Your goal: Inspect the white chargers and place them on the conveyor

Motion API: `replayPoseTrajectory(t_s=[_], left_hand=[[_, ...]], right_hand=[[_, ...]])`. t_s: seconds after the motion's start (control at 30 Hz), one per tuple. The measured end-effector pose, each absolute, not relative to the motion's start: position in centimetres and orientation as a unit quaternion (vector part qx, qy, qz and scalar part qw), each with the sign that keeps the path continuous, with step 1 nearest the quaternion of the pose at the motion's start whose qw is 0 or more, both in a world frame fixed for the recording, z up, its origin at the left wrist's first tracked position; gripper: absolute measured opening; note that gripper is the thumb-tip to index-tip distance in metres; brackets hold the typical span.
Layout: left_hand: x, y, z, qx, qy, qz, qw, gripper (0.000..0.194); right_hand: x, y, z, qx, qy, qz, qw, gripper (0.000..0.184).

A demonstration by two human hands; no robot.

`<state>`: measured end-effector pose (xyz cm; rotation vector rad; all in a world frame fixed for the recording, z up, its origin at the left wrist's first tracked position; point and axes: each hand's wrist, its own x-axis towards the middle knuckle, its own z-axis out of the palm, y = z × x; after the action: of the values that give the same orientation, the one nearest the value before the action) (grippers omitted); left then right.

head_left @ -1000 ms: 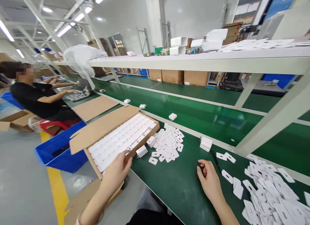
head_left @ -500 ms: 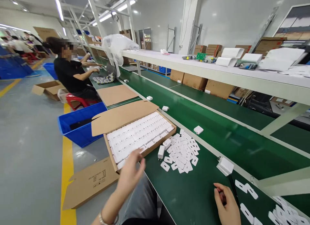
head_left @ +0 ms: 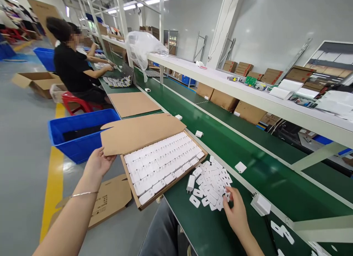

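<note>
A flat cardboard box [head_left: 164, 190] full of rows of white chargers sits at the near edge of the green bench. My left hand [head_left: 97, 163] grips the corner of the box's open cardboard flap [head_left: 140, 132]. Beside the box on the right lies a pile of small white die-cut stickers [head_left: 211, 179]. My right hand [head_left: 235, 211] rests at the pile's near edge, fingertips pinched on one sticker. A loose white charger [head_left: 190, 182] stands between box and pile. Another charger [head_left: 259, 204] lies to the right of my right hand.
A green conveyor belt [head_left: 248, 149] runs past, carrying single chargers. A white shelf [head_left: 248, 92] spans above it. A blue bin [head_left: 78, 134] and a flat carton [head_left: 110, 199] are on the floor to the left. A person in black sits further along the line.
My left hand moved from the box's near edge to the flap's corner. My right hand moved left from the bare belt to the sticker pile. The view swung left.
</note>
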<state>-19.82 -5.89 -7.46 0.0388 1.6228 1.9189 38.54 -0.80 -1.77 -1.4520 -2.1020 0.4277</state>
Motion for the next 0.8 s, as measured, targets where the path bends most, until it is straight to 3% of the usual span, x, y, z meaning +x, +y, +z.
replayPoseTrajectory(t_s=[0.23, 0.37, 0.5, 0.8], left_hand=[[-15.2, -5.3, -7.3, 0.045, 0.615, 0.762, 0.197, 0.056], [-12.7, -5.5, -7.9, 0.049, 0.624, 0.762, 0.164, 0.073], [-10.9, -5.4, -8.8, 0.098, 0.626, 0.766, 0.113, 0.078], [-14.3, -1.6, -11.6, 0.201, 0.697, 0.687, 0.041, 0.050]], right_hand=[[31.6, 13.3, -0.9, -0.493, -0.787, 0.296, 0.225, 0.078], [29.5, 16.8, -1.3, -0.459, -0.800, 0.347, 0.172, 0.092], [28.4, 17.2, -1.8, -0.431, -0.804, 0.375, 0.167, 0.086], [26.3, 18.4, -3.0, -0.467, -0.780, 0.363, 0.205, 0.053]])
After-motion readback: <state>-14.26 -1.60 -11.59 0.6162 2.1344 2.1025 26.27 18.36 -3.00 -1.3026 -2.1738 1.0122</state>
